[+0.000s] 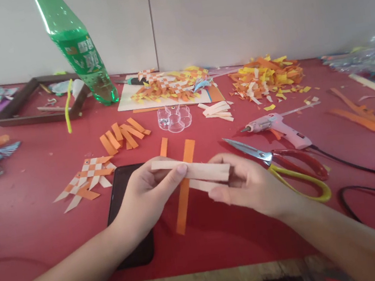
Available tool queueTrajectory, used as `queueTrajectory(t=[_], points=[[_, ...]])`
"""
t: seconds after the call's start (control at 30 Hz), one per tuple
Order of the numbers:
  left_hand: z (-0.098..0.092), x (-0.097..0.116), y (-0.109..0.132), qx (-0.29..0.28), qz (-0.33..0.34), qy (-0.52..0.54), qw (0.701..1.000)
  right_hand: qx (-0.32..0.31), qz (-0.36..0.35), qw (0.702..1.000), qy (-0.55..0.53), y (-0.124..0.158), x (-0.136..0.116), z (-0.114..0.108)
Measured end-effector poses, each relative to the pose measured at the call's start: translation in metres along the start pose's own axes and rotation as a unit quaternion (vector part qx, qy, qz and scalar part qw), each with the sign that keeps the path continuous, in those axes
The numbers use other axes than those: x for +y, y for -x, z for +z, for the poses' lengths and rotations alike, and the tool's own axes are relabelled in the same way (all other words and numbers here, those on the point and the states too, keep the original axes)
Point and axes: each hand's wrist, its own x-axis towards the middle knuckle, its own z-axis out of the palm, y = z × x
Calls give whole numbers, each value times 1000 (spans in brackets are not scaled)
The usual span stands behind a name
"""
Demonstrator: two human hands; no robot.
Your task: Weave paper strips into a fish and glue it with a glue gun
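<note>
My left hand [157, 184] pinches a cream paper strip [200, 171] against an orange strip [183, 206], thumb on top. The orange strip runs crosswise, passing between cream layers. At the right end of the cream strips, my right hand [238, 182] has its thumb and fingers closed around them. A shorter orange strip [164, 147] shows just beyond my left fingers. Partly under my left wrist lies a black phone-like slab [137, 254]. A woven orange and white paper fish [86, 178] rests to the left of it.
Scissors [262, 155] and a pink glue gun [276, 128] with a black cord lie at the right. Orange strips [125, 134], a clear bead tray [174, 119] and cream strips [217, 110] sit beyond the hands. Farther back stand a green bottle [83, 57] and a dark frame [31, 119].
</note>
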Motion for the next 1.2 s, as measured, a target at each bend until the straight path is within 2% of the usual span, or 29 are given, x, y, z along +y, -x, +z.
queueTrajectory(t=[0.13, 0.23, 0.33, 0.43, 0.5, 0.57, 0.63, 0.7, 0.77, 0.83, 1.0, 1.2], points=[[0, 2, -2, -17, -55, 56, 997, 61, -71, 994, -55, -6, 7, -4], [2, 4, 0, -33, -66, 23, 997, 106, -103, 987, -61, -7, 11, -6], [4, 0, 5, -39, -33, -96, 994, 148, -115, 982, -10, -6, 11, -7], [4, -7, 11, -2, 72, -213, 975, 171, -103, 975, 96, -4, 7, -6], [2, -9, 14, 46, 190, -270, 943, 165, -101, 967, 167, -3, 6, -6], [0, -6, 16, 68, 311, -338, 886, 165, -114, 950, 240, -2, 5, -6], [-1, -1, 18, 21, 393, -429, 813, 176, -131, 925, 310, -1, 7, -7], [-2, 2, 19, -69, 424, -498, 753, 179, -146, 905, 358, -2, 8, -8], [-1, 2, 18, -142, 419, -535, 720, 177, -160, 891, 386, -2, 10, -9], [-1, -1, 17, -177, 402, -555, 707, 179, -173, 880, 406, -3, 11, -10], [-1, -8, 15, -211, 369, -569, 704, 191, -176, 870, 419, -5, 11, -10], [1, -5, 15, -224, 357, -571, 705, 217, -170, 865, 419, -8, 14, -10]])
